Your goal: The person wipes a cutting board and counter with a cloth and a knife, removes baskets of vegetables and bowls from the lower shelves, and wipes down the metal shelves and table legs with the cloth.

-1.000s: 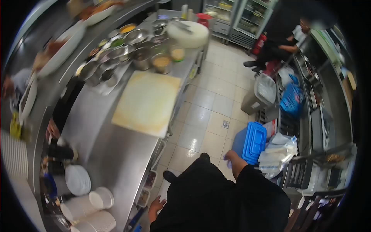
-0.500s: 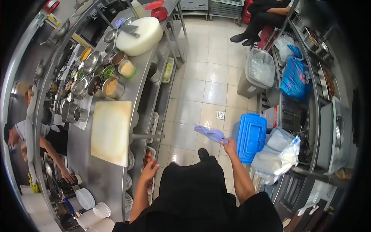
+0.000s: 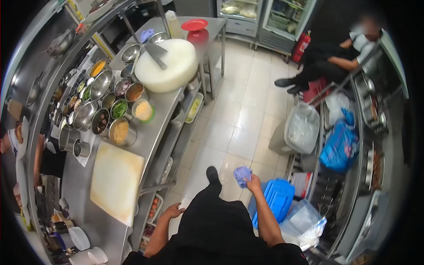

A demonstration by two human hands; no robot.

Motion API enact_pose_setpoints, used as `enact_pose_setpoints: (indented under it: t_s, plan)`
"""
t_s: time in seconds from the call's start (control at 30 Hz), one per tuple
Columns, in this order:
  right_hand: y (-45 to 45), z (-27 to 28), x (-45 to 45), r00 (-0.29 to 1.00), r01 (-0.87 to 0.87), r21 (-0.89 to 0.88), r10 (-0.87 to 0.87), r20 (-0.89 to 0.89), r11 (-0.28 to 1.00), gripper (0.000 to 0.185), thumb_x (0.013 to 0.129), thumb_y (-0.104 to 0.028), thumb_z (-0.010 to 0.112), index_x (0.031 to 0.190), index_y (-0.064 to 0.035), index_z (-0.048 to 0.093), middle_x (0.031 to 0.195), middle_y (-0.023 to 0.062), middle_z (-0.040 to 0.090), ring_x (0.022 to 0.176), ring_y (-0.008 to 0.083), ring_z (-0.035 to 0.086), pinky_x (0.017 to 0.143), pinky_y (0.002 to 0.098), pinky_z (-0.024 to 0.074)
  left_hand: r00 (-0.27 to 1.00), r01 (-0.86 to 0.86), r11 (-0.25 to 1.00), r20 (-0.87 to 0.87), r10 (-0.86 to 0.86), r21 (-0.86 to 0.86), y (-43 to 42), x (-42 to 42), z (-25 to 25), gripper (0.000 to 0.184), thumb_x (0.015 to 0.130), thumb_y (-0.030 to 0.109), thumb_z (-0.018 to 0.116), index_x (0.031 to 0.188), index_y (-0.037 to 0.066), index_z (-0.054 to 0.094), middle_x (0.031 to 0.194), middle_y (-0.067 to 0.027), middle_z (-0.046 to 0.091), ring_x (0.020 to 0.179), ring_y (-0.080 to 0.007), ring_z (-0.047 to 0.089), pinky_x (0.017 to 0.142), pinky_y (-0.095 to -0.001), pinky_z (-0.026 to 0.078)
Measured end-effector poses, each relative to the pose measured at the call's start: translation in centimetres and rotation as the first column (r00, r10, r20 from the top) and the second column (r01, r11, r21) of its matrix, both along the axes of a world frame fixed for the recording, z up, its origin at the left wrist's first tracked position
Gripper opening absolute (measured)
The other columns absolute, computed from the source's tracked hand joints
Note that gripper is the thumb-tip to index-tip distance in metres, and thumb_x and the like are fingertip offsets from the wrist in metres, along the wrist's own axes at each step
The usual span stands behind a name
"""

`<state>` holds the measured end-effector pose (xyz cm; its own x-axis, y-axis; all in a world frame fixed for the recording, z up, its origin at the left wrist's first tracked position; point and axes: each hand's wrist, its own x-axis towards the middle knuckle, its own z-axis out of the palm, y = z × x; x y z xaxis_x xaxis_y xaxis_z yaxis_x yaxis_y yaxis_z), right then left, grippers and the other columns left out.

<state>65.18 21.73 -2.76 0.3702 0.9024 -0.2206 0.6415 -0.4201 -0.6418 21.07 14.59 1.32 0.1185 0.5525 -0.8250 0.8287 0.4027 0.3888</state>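
Observation:
My right hand [image 3: 253, 183] is closed around a crumpled light purple cloth [image 3: 242, 176], held in front of me over the tiled floor. My left hand [image 3: 174, 211] hangs low beside the steel counter [image 3: 154, 150], holding nothing, its fingers loosely stretched. To the left of that hand, a stained white cutting board [image 3: 117, 181] lies on the counter near its edge. The blue lid of a storage bin [image 3: 278, 201] is just right of and below my right hand.
Metal containers of ingredients [image 3: 119, 108] and a thick round white block [image 3: 167, 66] with a cleaver [image 3: 157, 54] stand on the counter. A lined grey bin [image 3: 301, 128] and loaded shelving border the aisle on the right. A seated person [image 3: 349, 55] is at the back right.
My view has moved forward along the aisle, with one foot stepping out. The purple cloth, stretched out before, is now bunched up in my right hand. My left hand stays empty.

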Motion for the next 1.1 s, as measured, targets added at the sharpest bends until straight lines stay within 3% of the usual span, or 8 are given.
enact_pose_setpoints:
  t_s: [0.07,0.4,0.5,0.57,0.63,0.77,0.93,1.1]
  plan:
    - [2.7,4.3,-0.4,0.895,-0.081,-0.104,0.026,-0.446,0.991,0.032,0.080,-0.025,0.070,0.096,0.0015,0.060,0.086,0.0123,0.063,0.082,0.0211,0.058,0.077,0.0324,0.0458,1.000,0.013,0.999,0.009,-0.013,0.034,3.6,1.1,-2.5,0.071,0.082,0.049,0.061,0.135,0.005,0.043,0.123,-0.0229,0.055,0.115,-0.0336,0.054,0.097,-0.0383,0.042]
    - [18.8,20.7,14.8,0.827,-0.005,0.020,0.015,-0.561,1.000,0.026,0.084,-0.026,0.068,0.098,-0.0063,0.058,0.091,0.0026,0.060,0.084,0.0143,0.056,0.076,0.0303,0.0465,0.896,-0.384,0.905,0.313,0.317,0.184,21.7,7.0,-1.8,0.064,0.084,0.044,0.060,0.135,0.010,0.043,0.119,-0.0175,0.060,0.111,-0.0296,0.057,0.094,-0.0368,0.044]
    - [26.4,20.6,19.2,0.621,0.252,0.299,0.083,-0.779,0.920,0.028,0.087,-0.029,0.065,0.103,-0.0083,0.057,0.094,0.0023,0.060,0.084,0.0136,0.057,0.077,0.0304,0.0477,0.922,-0.377,0.907,0.170,0.347,0.189,23.8,6.7,-1.4,0.062,0.085,0.041,0.060,0.135,0.010,0.044,0.117,-0.0166,0.061,0.109,-0.0284,0.058,0.093,-0.0364,0.044]
    - [31.8,21.2,19.5,0.242,0.477,0.017,-0.113,-0.964,0.879,0.041,0.090,-0.033,0.060,0.120,-0.0075,0.050,0.105,0.0076,0.060,0.095,0.0216,0.060,0.085,0.0390,0.0489,0.944,-0.329,0.927,0.041,0.327,0.182,24.0,7.3,-1.7,0.061,0.085,0.040,0.060,0.135,0.009,0.044,0.117,-0.0170,0.061,0.110,-0.0279,0.058,0.093,-0.0361,0.044]
    - [36.2,20.5,15.3,0.085,0.282,-0.041,-0.067,-0.994,0.958,0.051,0.090,-0.043,0.056,0.122,-0.0051,0.050,0.102,0.0075,0.061,0.096,0.0228,0.060,0.084,0.0401,0.0500,0.859,-0.512,0.833,0.132,0.495,0.208,26.9,8.2,-1.8,0.053,0.086,0.044,0.059,0.124,0.006,0.054,0.102,-0.0133,0.066,0.096,-0.0249,0.062,0.085,-0.0346,0.048]
    - [42.1,8.9,10.9,0.450,-0.229,-0.154,-0.035,-0.892,0.961,0.047,0.089,-0.037,0.057,0.120,-0.0025,0.050,0.108,0.0127,0.058,0.094,0.0263,0.060,0.074,0.0404,0.0519,0.460,-0.887,0.456,0.230,0.857,0.074,36.6,7.4,-8.3,0.044,0.086,0.051,0.057,0.093,0.008,0.065,0.066,-0.0005,0.058,0.065,-0.0166,0.057,0.061,-0.0314,0.048]
    - [46.5,-5.9,0.1,0.690,-0.473,-0.277,0.156,-0.706,0.836,0.044,0.082,-0.017,0.062,0.118,0.0043,0.048,0.096,0.0155,0.061,0.081,0.0230,0.060,0.071,0.0342,0.0515,-0.287,-0.956,-0.292,0.271,0.919,-0.023,48.3,4.5,-18.5,0.043,0.090,0.037,0.054,0.120,0.005,0.050,0.113,-0.0165,0.053,0.084,-0.0267,0.059,0.064,-0.0387,0.055]
    - [56.0,-13.2,-14.4,0.670,-0.199,-0.220,-0.031,-0.742,0.955,0.056,0.077,-0.014,0.066,0.124,0.0037,0.041,0.120,0.0220,0.051,0.105,0.0288,0.054,0.085,0.0369,0.0457,-0.230,-0.958,-0.283,0.725,0.649,-0.051,44.5,3.1,-19.9,0.029,0.089,0.017,0.052,0.115,0.004,0.053,0.100,-0.0143,0.058,0.093,-0.0318,0.060,0.081,-0.0503,0.055]
